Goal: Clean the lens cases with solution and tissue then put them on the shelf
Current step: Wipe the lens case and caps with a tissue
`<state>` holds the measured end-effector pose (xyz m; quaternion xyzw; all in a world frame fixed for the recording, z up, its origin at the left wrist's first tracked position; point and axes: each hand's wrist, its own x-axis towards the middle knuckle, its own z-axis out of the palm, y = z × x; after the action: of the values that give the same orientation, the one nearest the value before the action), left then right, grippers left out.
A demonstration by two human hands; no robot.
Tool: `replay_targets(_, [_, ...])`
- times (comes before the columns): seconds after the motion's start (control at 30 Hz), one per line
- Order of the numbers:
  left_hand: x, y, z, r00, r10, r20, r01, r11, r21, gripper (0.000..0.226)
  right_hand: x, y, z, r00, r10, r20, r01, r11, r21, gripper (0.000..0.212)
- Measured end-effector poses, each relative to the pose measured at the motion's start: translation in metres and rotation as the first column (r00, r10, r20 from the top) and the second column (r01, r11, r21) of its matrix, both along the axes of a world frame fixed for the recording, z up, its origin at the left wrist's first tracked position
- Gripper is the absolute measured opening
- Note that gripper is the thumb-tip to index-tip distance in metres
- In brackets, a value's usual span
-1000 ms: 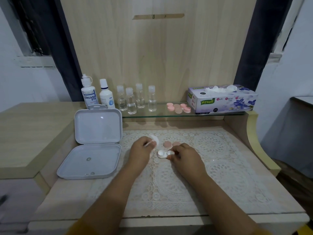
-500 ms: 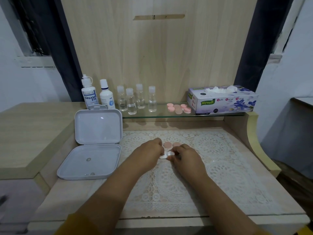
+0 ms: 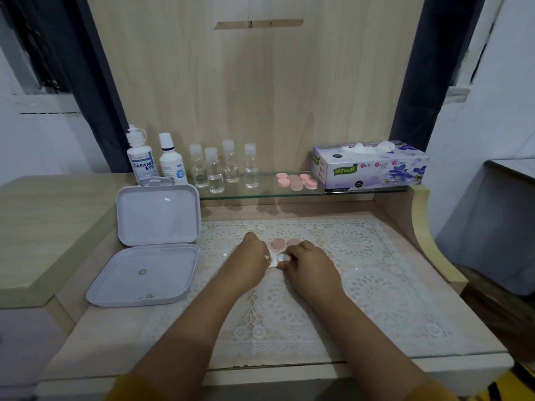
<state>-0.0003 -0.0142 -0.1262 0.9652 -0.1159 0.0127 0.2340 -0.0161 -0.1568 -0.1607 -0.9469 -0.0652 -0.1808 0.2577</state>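
Lace mat (image 3: 376,285), hands (image 3: 282,260) hiding most of white lens case (image 3: 282,258)

The taller white plastic bottle with a nozzle cap (image 3: 140,157), standing at the left end of the glass shelf (image 3: 289,192), bears "DREAM EYE" in dark capitals on its label; the smaller print there is too fine to read; the white and purple cardboard tissue box with blue flowers (image 3: 369,166), at the shelf's right end, carries the green brand mark "Mysoft" and the words "Soft Facial Tissue"; the label of the second white bottle with a blue band (image 3: 171,163) cannot be read.
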Motion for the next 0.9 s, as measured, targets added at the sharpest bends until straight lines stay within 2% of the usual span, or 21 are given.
replay_targets(0.1, [-0.001, 0.008, 0.0, 0.994, 0.105, -0.042, -0.113, 0.921, -0.374, 0.014, 0.001, -0.001, 0.0, 1.0, 0.005, -0.015, -0.005, 1.0, 0.008, 0.026])
replay_targets(0.17, [-0.003, 0.011, 0.001, 0.98, 0.2, 0.008, -0.169, 0.847, -0.504, 0.016, 0.002, -0.001, 0.0, 1.0, 0.004, -0.023, -0.004, 1.0, 0.009, 0.026])
replay_targets(0.2, [-0.004, 0.01, 0.001, 0.977, 0.21, 0.026, -0.167, 0.842, -0.513, 0.02, 0.003, -0.002, 0.0, 1.0, 0.004, -0.025, -0.004, 1.0, 0.004, 0.026])
replay_targets(0.27, [-0.005, 0.007, 0.001, 0.984, 0.169, 0.049, -0.135, 0.905, -0.403, 0.028, 0.004, -0.002, 0.0, 1.0, 0.005, -0.029, -0.005, 1.0, 0.001, 0.028])
replay_targets(0.33, [-0.005, 0.004, -0.001, 0.989, 0.123, 0.086, -0.108, 0.98, -0.167, 0.028, 0.004, -0.001, 0.0, 0.999, 0.004, -0.034, -0.004, 1.0, 0.003, 0.028])
replay_targets(0.4, [-0.006, 0.001, -0.002, 0.99, 0.069, 0.123, -0.072, 0.997, 0.019, 0.026, 0.003, -0.001, 0.0, 0.999, 0.002, -0.033, -0.001, 1.0, 0.005, 0.028])
replay_targets(0.6, [-0.002, -0.002, -0.001, 0.996, -0.008, 0.089, -0.001, 0.995, 0.102, 0.027, 0.002, -0.001, 0.0, 1.0, -0.005, -0.012, 0.005, 1.0, 0.008, 0.027])
replay_targets(0.7, [0.0, 0.006, -0.003, 0.999, 0.02, 0.04, -0.016, 0.994, -0.11, 0.018, 0.001, 0.0, 0.001, 1.0, -0.004, -0.019, 0.004, 1.0, 0.011, 0.027])
replay_targets(0.8, [-0.001, 0.012, -0.008, 0.999, 0.014, -0.05, -0.031, 0.936, -0.351, 0.011, 0.0, 0.0, 0.002, 1.0, 0.001, -0.016, -0.001, 1.0, 0.013, 0.027])
replay_targets(0.87, [-0.002, 0.012, -0.01, 0.992, 0.079, -0.096, -0.118, 0.841, -0.528, 0.009, -0.002, 0.001, 0.003, 1.0, 0.001, -0.015, -0.001, 1.0, 0.02, 0.028])
replay_targets(0.9, [-0.002, 0.012, -0.01, 0.982, 0.131, -0.14, -0.19, 0.748, -0.636, 0.01, -0.002, 0.001, 0.004, 1.0, 0.001, -0.014, -0.001, 1.0, 0.019, 0.027])
